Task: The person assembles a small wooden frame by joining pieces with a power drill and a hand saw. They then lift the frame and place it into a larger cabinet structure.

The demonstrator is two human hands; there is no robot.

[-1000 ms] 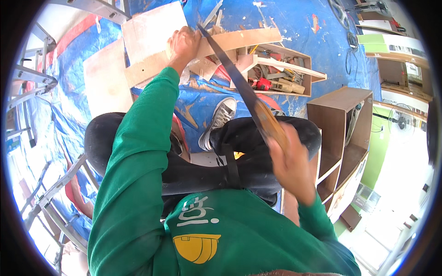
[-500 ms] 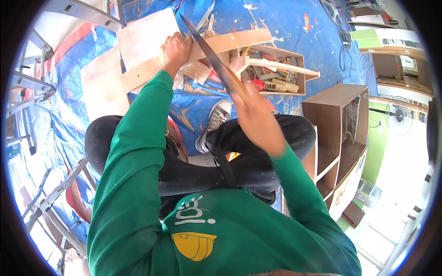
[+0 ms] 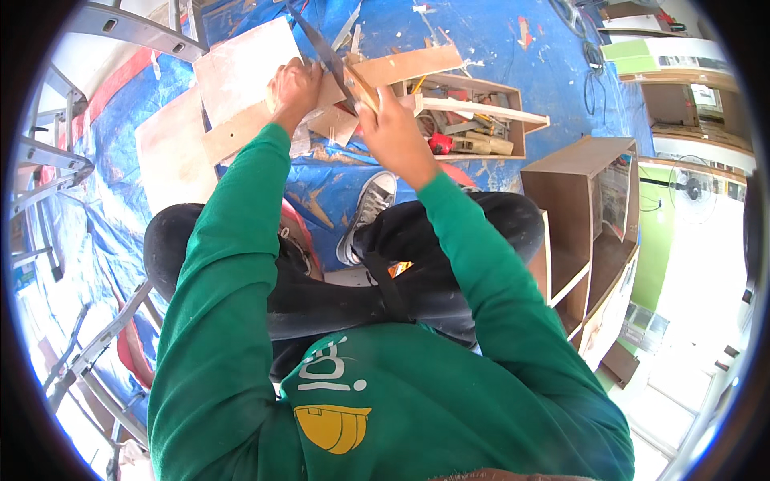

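Blue tarp [image 3: 553, 76]; right fingers [image 3: 370, 120] grip saw handle [image 3: 362, 86]; left fingers [image 3: 298, 72] across plank [image 3: 425, 64], clamp unclear. Plank likely stiff; hold edges.

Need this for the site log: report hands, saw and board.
Right hand gripping saw by its wooden handle. Left hand on board, saw crossing it. Tool-filled box close by, not visibly in the saw's way.

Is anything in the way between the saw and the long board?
Nothing visible stands between them: the right hand holds the saw, which crosses the long board in this view; the left hand is left of the saw.
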